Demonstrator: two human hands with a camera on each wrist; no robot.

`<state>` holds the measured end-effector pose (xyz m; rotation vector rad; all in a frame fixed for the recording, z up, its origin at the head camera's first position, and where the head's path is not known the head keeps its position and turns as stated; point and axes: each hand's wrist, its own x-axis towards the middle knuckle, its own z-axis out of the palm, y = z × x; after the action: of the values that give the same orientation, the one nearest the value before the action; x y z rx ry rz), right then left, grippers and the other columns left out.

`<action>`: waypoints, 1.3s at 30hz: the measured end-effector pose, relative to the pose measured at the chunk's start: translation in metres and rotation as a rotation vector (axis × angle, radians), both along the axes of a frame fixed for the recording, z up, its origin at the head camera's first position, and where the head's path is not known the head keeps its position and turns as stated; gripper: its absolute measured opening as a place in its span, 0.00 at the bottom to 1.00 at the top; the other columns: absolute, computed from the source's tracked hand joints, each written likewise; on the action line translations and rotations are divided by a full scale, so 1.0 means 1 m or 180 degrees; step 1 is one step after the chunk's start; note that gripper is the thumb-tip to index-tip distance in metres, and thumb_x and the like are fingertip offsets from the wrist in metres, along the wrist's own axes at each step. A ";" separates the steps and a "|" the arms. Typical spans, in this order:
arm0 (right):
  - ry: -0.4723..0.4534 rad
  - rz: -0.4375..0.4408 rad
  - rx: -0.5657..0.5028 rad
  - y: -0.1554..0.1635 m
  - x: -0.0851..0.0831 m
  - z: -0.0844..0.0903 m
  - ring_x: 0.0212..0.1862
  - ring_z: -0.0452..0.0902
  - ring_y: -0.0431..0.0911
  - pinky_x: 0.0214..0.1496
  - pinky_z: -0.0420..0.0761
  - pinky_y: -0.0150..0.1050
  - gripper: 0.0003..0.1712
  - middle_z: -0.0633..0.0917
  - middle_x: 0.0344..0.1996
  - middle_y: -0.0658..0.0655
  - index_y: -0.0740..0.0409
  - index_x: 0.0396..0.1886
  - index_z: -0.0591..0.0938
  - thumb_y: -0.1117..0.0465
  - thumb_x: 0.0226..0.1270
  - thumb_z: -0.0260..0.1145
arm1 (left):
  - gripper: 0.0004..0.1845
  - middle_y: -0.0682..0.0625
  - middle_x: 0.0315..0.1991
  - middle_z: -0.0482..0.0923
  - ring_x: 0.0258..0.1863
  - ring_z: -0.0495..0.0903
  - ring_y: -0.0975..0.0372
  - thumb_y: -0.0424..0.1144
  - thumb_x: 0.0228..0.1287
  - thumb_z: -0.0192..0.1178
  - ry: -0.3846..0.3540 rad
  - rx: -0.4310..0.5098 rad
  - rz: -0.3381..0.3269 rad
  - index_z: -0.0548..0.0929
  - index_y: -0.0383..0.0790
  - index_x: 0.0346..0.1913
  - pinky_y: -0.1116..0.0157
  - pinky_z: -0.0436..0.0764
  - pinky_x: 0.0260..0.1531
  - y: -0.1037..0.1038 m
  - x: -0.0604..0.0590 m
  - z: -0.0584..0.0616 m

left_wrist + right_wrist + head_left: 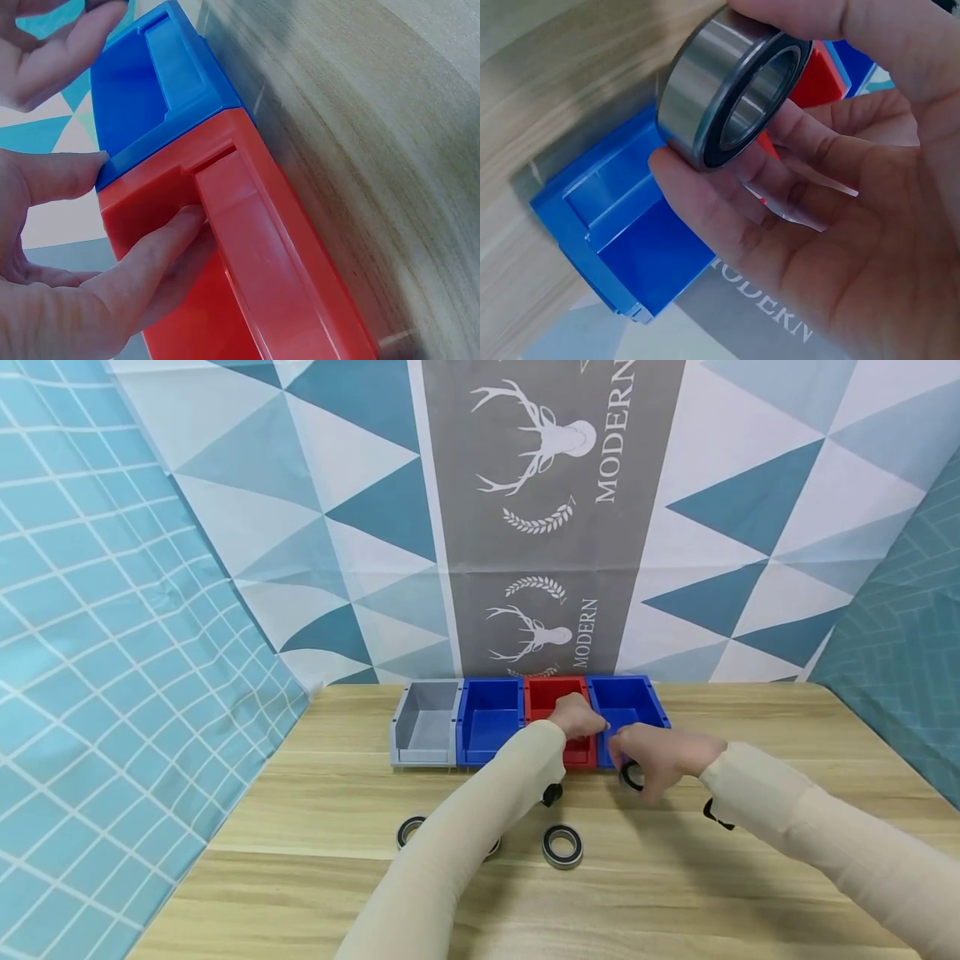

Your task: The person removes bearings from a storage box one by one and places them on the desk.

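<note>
Right hand [660, 760] pinched a steel ring bearing [727, 86] at centre frame, before the right blue plastic bin [626, 706] | left hand [577, 717] relaxed, fingers over the red plastic bin [555, 697] | bins looked empty; three loose bearings [562, 846] left on the wooden table [300, 877].

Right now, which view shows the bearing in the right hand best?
The right wrist view: the bearing fills the frame, pinched by the right hand. The head view shows only a sliver under the fingers; the left wrist view misses it.

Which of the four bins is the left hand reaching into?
The red bin, third from the left, between two blue bins; the left hand rests on it.
</note>
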<state>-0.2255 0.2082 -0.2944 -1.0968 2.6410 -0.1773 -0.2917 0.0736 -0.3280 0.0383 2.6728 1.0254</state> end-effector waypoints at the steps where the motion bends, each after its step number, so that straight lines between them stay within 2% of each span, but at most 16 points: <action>1: -0.0002 -0.0004 0.0010 -0.001 0.001 0.000 0.30 0.64 0.38 0.31 0.67 0.29 0.21 0.78 0.26 0.49 0.55 0.30 0.76 0.63 0.37 0.79 | 0.18 0.50 0.15 0.69 0.24 0.78 0.56 0.41 0.60 0.65 0.0001 0.0005 0.0004 0.71 0.42 0.17 0.61 0.84 0.37 0.000 0.000 0.000; 3: -0.0009 -0.0007 0.0036 -0.002 0.004 0.000 0.30 0.65 0.38 0.31 0.68 0.29 0.21 0.78 0.27 0.49 0.55 0.30 0.76 0.63 0.37 0.79 | 0.19 0.50 0.14 0.67 0.23 0.76 0.57 0.41 0.60 0.65 -0.0022 0.0019 -0.0001 0.70 0.42 0.17 0.63 0.82 0.32 0.000 -0.001 0.001; 6: -0.0066 -0.0065 0.0070 -0.004 0.008 -0.001 0.31 0.66 0.38 0.32 0.70 0.29 0.21 0.78 0.28 0.48 0.55 0.31 0.76 0.64 0.37 0.79 | 0.20 0.51 0.12 0.65 0.20 0.71 0.58 0.41 0.59 0.65 -0.0107 0.0044 -0.0023 0.69 0.42 0.16 0.65 0.75 0.24 0.000 -0.004 0.000; 11: -0.0145 -0.0074 0.0054 -0.006 0.013 -0.004 0.31 0.66 0.39 0.31 0.71 0.29 0.22 0.78 0.28 0.47 0.56 0.33 0.77 0.65 0.37 0.79 | 0.20 0.51 0.12 0.63 0.19 0.67 0.58 0.41 0.59 0.66 -0.0189 0.0063 -0.0030 0.68 0.43 0.15 0.66 0.68 0.21 -0.001 -0.007 -0.001; 20: -0.0147 -0.0045 0.0030 -0.007 0.016 -0.008 0.30 0.67 0.38 0.30 0.72 0.28 0.24 0.79 0.29 0.49 0.57 0.34 0.77 0.68 0.34 0.79 | 0.19 0.51 0.12 0.65 0.22 0.72 0.57 0.42 0.59 0.66 -0.0117 0.0026 -0.0010 0.69 0.43 0.17 0.64 0.76 0.28 -0.001 -0.004 -0.001; 26: -0.0142 -0.0084 0.0073 -0.007 0.019 -0.013 0.31 0.67 0.38 0.32 0.72 0.29 0.25 0.79 0.28 0.47 0.54 0.32 0.76 0.67 0.33 0.80 | 0.17 0.51 0.14 0.65 0.24 0.72 0.57 0.42 0.59 0.66 -0.0116 0.0073 0.0022 0.70 0.43 0.20 0.63 0.77 0.31 -0.002 -0.001 -0.001; 32: -0.0058 0.0097 -0.0072 -0.005 0.022 -0.020 0.29 0.64 0.36 0.30 0.68 0.27 0.27 0.77 0.25 0.47 0.54 0.31 0.75 0.67 0.29 0.81 | 0.17 0.50 0.15 0.66 0.23 0.71 0.57 0.42 0.59 0.66 -0.0155 0.0130 0.0050 0.70 0.43 0.20 0.61 0.80 0.37 -0.002 -0.002 -0.002; 35: -0.0117 0.0070 -0.0084 -0.003 0.023 -0.022 0.29 0.64 0.36 0.29 0.67 0.27 0.26 0.77 0.24 0.47 0.53 0.30 0.75 0.67 0.29 0.80 | 0.18 0.50 0.14 0.66 0.22 0.70 0.58 0.42 0.58 0.66 -0.0201 0.0144 0.0030 0.69 0.43 0.19 0.63 0.77 0.30 -0.002 -0.004 -0.002; 39: -0.0274 -0.0093 0.0024 -0.003 0.027 -0.024 0.30 0.64 0.37 0.30 0.68 0.28 0.26 0.76 0.26 0.45 0.53 0.32 0.75 0.67 0.32 0.80 | 0.21 0.51 0.12 0.64 0.18 0.67 0.59 0.43 0.58 0.67 -0.0232 0.0102 -0.0002 0.68 0.43 0.16 0.66 0.68 0.21 -0.002 -0.006 -0.001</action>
<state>-0.1988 0.2055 -0.3181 -1.0252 2.5803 -0.2154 -0.2974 0.0713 -0.3290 0.0081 2.5910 1.0490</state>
